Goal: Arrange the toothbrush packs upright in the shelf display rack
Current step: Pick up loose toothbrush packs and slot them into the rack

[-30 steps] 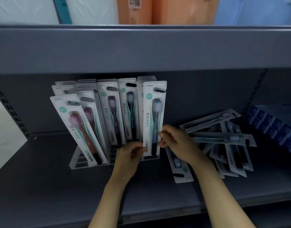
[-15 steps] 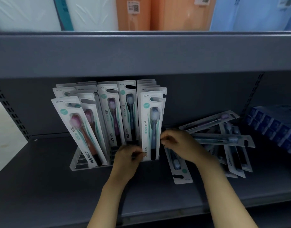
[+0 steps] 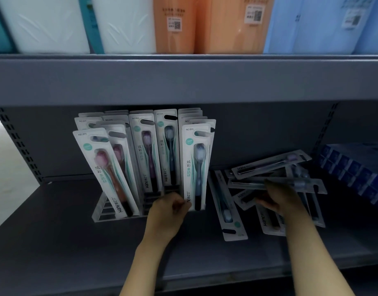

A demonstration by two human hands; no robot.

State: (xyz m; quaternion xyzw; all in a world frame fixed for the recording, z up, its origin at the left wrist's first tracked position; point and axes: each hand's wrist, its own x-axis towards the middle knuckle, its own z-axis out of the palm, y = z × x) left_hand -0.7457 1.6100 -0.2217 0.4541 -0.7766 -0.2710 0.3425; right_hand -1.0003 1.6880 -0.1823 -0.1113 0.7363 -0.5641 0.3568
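Observation:
A clear display rack (image 3: pixel 102 212) on the grey shelf holds several white toothbrush packs upright. The front right pack (image 3: pixel 194 167), with a blue brush, stands in the rack's right row. My left hand (image 3: pixel 168 210) pinches its lower left edge. To the right, a loose pile of packs (image 3: pixel 271 165) lies flat on the shelf. My right hand (image 3: pixel 279 197) is blurred over that pile, its fingers on a pack (image 3: pixel 307 184) lying crosswise. Whether the fingers grip it I cannot tell.
One pack (image 3: pixel 226 206) lies flat by itself between rack and pile. Blue boxes (image 3: pixel 354 167) sit at the far right. The upper shelf edge (image 3: pixel 183 80) hangs low above the rack, with white, orange and blue bins on it. Perforated uprights (image 3: pixel 19 144) flank the bay.
The blue-brush pack has dropped into the rack's right row. My right hand let go of it and moved right onto the loose pile. My left hand stays at the pack's lower edge.

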